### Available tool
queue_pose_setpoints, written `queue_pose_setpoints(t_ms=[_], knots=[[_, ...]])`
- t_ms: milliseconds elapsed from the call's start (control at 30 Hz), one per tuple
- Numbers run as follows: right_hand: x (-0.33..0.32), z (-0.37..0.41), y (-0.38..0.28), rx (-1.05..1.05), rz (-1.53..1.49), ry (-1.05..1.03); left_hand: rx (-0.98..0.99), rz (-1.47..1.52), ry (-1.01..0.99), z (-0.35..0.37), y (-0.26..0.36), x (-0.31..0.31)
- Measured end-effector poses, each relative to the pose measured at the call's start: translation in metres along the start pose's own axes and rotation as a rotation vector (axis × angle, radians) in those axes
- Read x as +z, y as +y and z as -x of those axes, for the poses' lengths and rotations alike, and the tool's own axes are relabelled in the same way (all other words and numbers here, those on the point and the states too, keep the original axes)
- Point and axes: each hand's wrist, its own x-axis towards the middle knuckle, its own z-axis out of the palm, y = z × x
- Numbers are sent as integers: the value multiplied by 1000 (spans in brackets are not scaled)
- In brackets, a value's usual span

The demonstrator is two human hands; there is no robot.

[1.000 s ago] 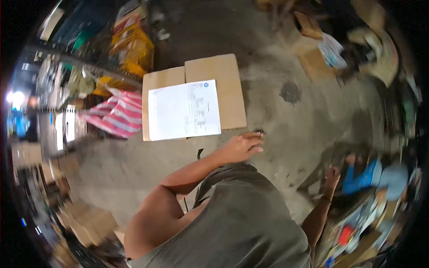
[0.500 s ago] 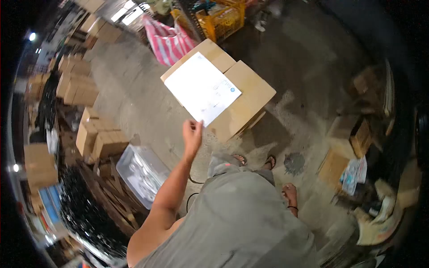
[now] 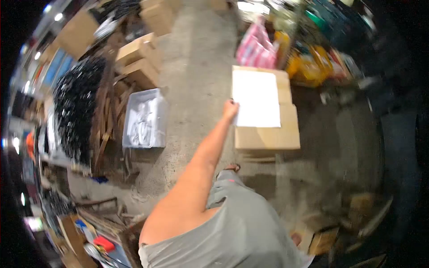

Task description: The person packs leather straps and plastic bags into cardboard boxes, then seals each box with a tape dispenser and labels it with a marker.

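Note:
A white sheet of paper (image 3: 256, 99) lies over the top of a cardboard box (image 3: 268, 138) right of the centre. My left hand (image 3: 230, 109) pinches the sheet at its left edge, with the arm stretched forward from the lower left. The face of the sheet looks blank and overexposed. My right hand does not show; the grey shirt (image 3: 241, 228) fills the lower middle.
A clear plastic bin (image 3: 161, 120) of pale items stands on the left beside a heap of shiny black material (image 3: 80, 105). Cartons (image 3: 140, 64) stack behind it. A pink striped bag (image 3: 257, 49) and yellow crates (image 3: 313, 67) are beyond the box.
The view has turned, so the box and sheet now appear further right and straighter. The bin has shifted up in view. My left hand still pinches the sheet, now along its left edge.

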Motion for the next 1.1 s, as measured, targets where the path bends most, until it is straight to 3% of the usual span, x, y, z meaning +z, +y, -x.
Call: queue_pose_setpoints(t_ms=[167,233,400,467,533,600,633,700,800,933,1000,1067,1100], knots=[[44,-61,-120,-140,80,-145,59,-81,6,4,-7,10],[60,-81,-150,-171,88,-194,-14,-88,-92,8,0,9],[69,-136,-197,-222,172,-336,-46,-138,21,22,11,10],[65,-154,-204,-226,193,-383,-117,31,-56,20,12,8],[48,-172,-195,-216,212,-420,80,-216,309,23,-6,17],[29,-195,-190,-214,221,-446,412,-375,691,41,18,19],[22,-208,-192,-220,218,-457,421,-373,692,56,39,21],[-4,-238,-190,-227,218,-482,557,-213,433,98,85,39],[-28,-270,-208,-248,182,-519,586,88,109,168,158,123],[-78,-292,-232,-241,188,-556,1143,318,-422,271,306,211],[-99,-293,-241,-228,182,-568,1460,624,-602,316,366,251],[-112,-304,-258,-228,172,-575,1639,809,-753,354,413,273],[-123,-311,-265,-224,162,-569,1629,917,-907,366,426,286]])
